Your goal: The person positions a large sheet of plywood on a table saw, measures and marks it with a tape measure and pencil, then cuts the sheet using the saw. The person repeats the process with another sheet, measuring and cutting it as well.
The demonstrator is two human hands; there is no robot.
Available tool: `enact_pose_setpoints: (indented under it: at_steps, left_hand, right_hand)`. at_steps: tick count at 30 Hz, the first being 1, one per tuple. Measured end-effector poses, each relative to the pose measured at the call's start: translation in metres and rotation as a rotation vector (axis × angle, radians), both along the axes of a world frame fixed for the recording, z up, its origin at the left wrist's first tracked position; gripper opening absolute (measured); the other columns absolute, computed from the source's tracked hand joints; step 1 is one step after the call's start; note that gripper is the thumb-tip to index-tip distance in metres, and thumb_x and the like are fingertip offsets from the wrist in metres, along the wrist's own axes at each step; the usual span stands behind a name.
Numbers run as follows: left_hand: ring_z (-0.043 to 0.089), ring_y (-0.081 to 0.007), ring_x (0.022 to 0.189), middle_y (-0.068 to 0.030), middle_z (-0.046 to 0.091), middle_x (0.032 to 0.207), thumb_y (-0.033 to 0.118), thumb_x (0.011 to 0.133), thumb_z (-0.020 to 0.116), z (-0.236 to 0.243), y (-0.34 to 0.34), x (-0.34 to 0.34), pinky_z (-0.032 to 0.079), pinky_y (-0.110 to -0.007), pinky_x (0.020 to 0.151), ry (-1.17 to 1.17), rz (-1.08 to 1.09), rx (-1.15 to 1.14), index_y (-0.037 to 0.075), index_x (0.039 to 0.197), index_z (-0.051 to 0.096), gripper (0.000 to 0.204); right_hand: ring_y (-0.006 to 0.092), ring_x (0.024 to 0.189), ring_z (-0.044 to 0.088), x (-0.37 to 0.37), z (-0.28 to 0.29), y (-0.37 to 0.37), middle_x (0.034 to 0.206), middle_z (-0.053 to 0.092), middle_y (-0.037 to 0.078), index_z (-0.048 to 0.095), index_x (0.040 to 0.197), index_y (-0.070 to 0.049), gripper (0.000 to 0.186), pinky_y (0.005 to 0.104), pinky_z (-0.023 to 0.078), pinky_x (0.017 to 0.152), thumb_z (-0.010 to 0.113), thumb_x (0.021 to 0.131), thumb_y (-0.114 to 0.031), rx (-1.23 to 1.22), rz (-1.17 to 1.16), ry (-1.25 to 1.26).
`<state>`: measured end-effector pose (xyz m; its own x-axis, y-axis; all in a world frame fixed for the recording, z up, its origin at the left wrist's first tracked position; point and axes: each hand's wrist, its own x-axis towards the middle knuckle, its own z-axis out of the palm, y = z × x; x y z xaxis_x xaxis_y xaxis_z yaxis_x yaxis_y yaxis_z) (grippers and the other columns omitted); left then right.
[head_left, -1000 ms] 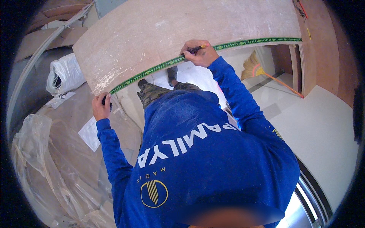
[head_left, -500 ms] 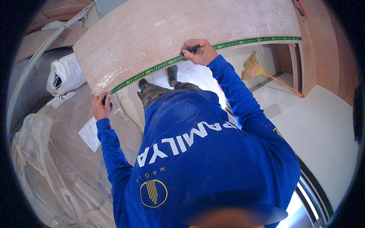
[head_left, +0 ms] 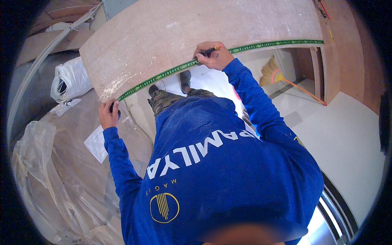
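A long green tape measure [head_left: 157, 78] runs along the near edge of a pale plywood board [head_left: 171, 28], out to its right end. At the lower left corner my left hand [head_left: 108, 116] is closed round the dark tape case [head_left: 115, 110]. My right hand [head_left: 218, 57] is closed on a dark pen with a yellowish end [head_left: 210, 52], held right at the tape near the middle of the edge. The pen's tip is hard to make out behind my fingers.
A straw broom [head_left: 272, 73] with an orange handle leans under the board's right part, beside wooden panels [head_left: 347, 57]. Plastic sheeting [head_left: 49, 175], a white bundled bag [head_left: 70, 79] and a paper sheet [head_left: 96, 143] lie at left. My feet [head_left: 185, 79] show below the board.
My right hand and the pen have shifted very slightly upward at the tape. My left hand holds the case in about the same place.
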<state>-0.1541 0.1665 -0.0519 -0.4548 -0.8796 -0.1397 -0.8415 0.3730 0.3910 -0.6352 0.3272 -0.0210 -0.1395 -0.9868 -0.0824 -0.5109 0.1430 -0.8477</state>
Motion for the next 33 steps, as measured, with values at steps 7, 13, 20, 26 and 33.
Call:
enact_pose_setpoints:
  at_steps: [7, 13, 20, 26, 33]
  left_hand:
    - [0.061, -0.0340, 0.099, -0.0117, 0.064, 0.100, 0.042, 0.095, 0.068, 0.001, 0.000, 0.000, 0.049, -0.044, 0.086, -0.020, -0.009, -0.012, 0.018, 0.105, 0.075, 0.027]
    - [0.060, -0.0339, 0.098, -0.0115, 0.063, 0.098, 0.043, 0.095, 0.068, 0.001, 0.000, -0.001, 0.049, -0.044, 0.086, -0.020, -0.013, -0.017, 0.019, 0.105, 0.075, 0.027]
    - [0.060, -0.0337, 0.097, -0.0121, 0.063, 0.097, 0.045, 0.094, 0.068, -0.001, 0.001, 0.000, 0.049, -0.043, 0.085, -0.015, -0.018, -0.037, 0.019, 0.105, 0.075, 0.028]
    - [0.060, -0.0338, 0.098, -0.0126, 0.063, 0.098, 0.043, 0.095, 0.067, 0.003, 0.003, 0.000, 0.049, -0.044, 0.087, -0.013, -0.013, -0.027, 0.019, 0.106, 0.075, 0.028]
    - [0.060, -0.0336, 0.099, -0.0126, 0.064, 0.101, 0.041, 0.095, 0.068, 0.004, 0.002, -0.001, 0.049, -0.044, 0.088, -0.064, -0.029, -0.026, 0.016, 0.107, 0.075, 0.029]
  right_hand:
    - [0.0218, 0.070, 0.069, 0.000, 0.004, 0.001, 0.074, 0.070, 0.009, 0.070, 0.088, -0.006, 0.016, 0.0361, 0.055, 0.066, 0.064, 0.085, -0.021, 0.018, 0.015, 0.007]
    - [0.0213, 0.068, 0.068, 0.000, 0.003, 0.001, 0.074, 0.070, 0.008, 0.069, 0.088, -0.006, 0.015, 0.0361, 0.055, 0.065, 0.065, 0.084, -0.020, 0.039, 0.008, -0.023]
    - [0.0143, 0.075, 0.066, -0.003, 0.001, 0.007, 0.081, 0.070, 0.006, 0.073, 0.096, -0.005, 0.015, 0.0307, 0.054, 0.070, 0.064, 0.090, -0.016, 0.027, -0.065, -0.193]
    - [0.0116, 0.081, 0.064, -0.017, 0.011, 0.020, 0.088, 0.070, 0.004, 0.072, 0.107, -0.002, 0.019, 0.0274, 0.053, 0.078, 0.060, 0.099, -0.013, -0.051, -0.284, -0.325]
    - [0.0175, 0.094, 0.066, -0.051, 0.027, 0.051, 0.100, 0.071, 0.010, 0.069, 0.116, 0.000, 0.051, 0.0300, 0.053, 0.081, 0.034, 0.111, -0.037, -0.242, -0.514, -0.300]
